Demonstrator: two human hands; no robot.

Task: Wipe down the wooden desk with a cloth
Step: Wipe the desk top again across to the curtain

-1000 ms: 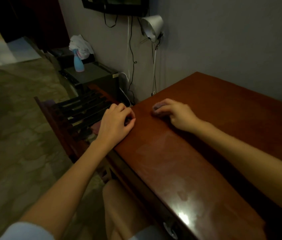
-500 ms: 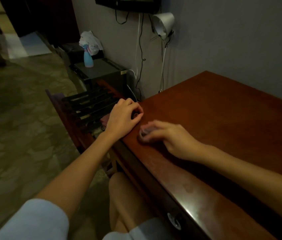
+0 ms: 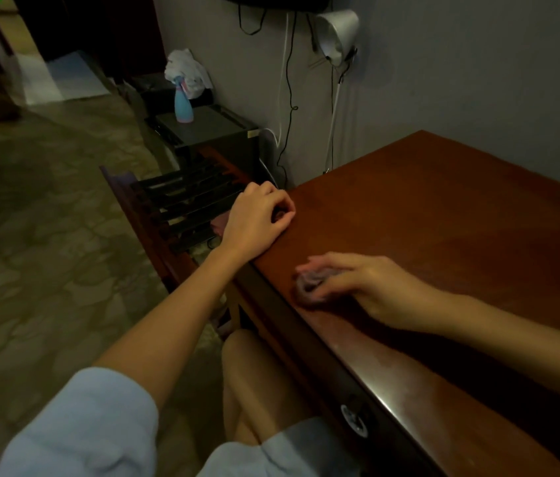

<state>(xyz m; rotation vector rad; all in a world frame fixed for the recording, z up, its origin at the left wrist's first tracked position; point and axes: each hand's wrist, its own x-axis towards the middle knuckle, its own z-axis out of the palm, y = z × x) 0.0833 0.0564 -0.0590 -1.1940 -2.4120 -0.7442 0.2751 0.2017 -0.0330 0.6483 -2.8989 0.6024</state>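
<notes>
The reddish-brown wooden desk fills the right side of the head view. My right hand lies on the desk top close to its front edge, fingers curled over a small crumpled pale cloth that it presses onto the wood; the hand and cloth are motion-blurred. My left hand rests on the desk's near left corner in a loose fist, with nothing visible in it. A faint smeared sheen shows on the wood near the front edge.
A dark slatted wooden rack stands just left of the desk. Behind it, a black cabinet carries a blue spray bottle and a white rag. A white lamp and cables hang on the wall. My knee is under the desk edge.
My right hand has slid the cloth from near the left corner back along the front edge towards me. My left hand has stayed on the corner.
</notes>
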